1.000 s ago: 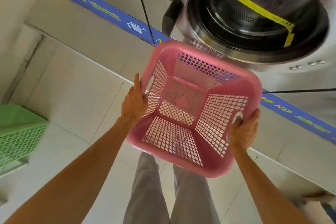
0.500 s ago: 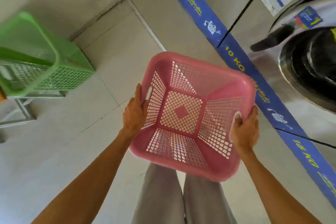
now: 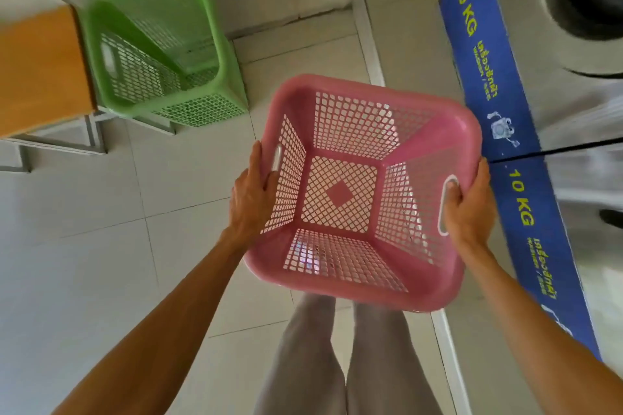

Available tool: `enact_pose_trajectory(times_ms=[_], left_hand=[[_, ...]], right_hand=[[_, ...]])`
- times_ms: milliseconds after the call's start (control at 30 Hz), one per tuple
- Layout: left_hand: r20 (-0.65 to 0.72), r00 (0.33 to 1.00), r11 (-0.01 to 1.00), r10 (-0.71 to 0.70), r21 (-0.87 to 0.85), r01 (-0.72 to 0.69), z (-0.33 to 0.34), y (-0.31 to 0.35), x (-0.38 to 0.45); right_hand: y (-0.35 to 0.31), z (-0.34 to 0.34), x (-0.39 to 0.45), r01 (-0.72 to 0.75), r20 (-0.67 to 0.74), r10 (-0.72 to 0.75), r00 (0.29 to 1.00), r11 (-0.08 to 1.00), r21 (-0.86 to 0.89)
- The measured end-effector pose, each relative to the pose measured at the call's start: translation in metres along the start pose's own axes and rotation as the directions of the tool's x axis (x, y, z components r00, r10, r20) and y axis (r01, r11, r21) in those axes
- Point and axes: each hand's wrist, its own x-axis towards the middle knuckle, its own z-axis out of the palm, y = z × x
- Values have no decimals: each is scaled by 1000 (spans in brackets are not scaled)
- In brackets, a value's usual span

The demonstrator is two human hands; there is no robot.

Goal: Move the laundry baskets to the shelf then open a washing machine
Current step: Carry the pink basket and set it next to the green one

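Observation:
I hold an empty pink laundry basket (image 3: 340, 195) in front of me above the tiled floor. My left hand (image 3: 251, 199) grips its left rim beside the handle slot. My right hand (image 3: 467, 209) grips the right rim with fingers through the handle slot. A green laundry basket (image 3: 158, 54) sits on a low metal-framed shelf (image 3: 91, 131) at the upper left. A washing machine (image 3: 586, 10) with a round steel-rimmed door stands at the upper right.
An orange wooden top (image 3: 37, 67) lies left of the green basket. A blue "10 KG" band (image 3: 499, 131) runs along the machine fronts on the right, above a raised plinth (image 3: 371, 44). My grey trouser legs (image 3: 337, 364) show below the basket.
The view has swung left: the washing machines slid to the right edge and the green basket and shelf came toward the centre. Both hands kept their hold on the pink basket.

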Motion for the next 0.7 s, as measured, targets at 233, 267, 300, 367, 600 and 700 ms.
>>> enact_pose_trajectory(times_ms=[233, 267, 300, 367, 600, 700], left_hand=[[-100, 993, 996, -59, -76, 52, -33, -38, 95], [-108, 992, 995, -60, -84, 51, -37, -40, 108], [-116, 991, 995, -61, -86, 51, -40, -41, 121], [-119, 991, 995, -65, -84, 55, -48, -41, 150], [-68, 978, 979, -199, -61, 195, -50, -23, 267], [-42, 966, 965, -253, -80, 250, -36, -21, 319]], right_hand=[[-100, 60, 71, 158, -33, -157, 987, 987, 18], [-114, 67, 83, 164, -28, -164, 986, 986, 22], [-127, 73, 95, 171, -23, -171, 985, 985, 28], [-151, 83, 120, 194, -22, -194, 981, 980, 46], [-235, 117, 240, 264, 98, -271, 958, 961, 77], [-263, 140, 289, 332, 176, -338, 925, 941, 63]])
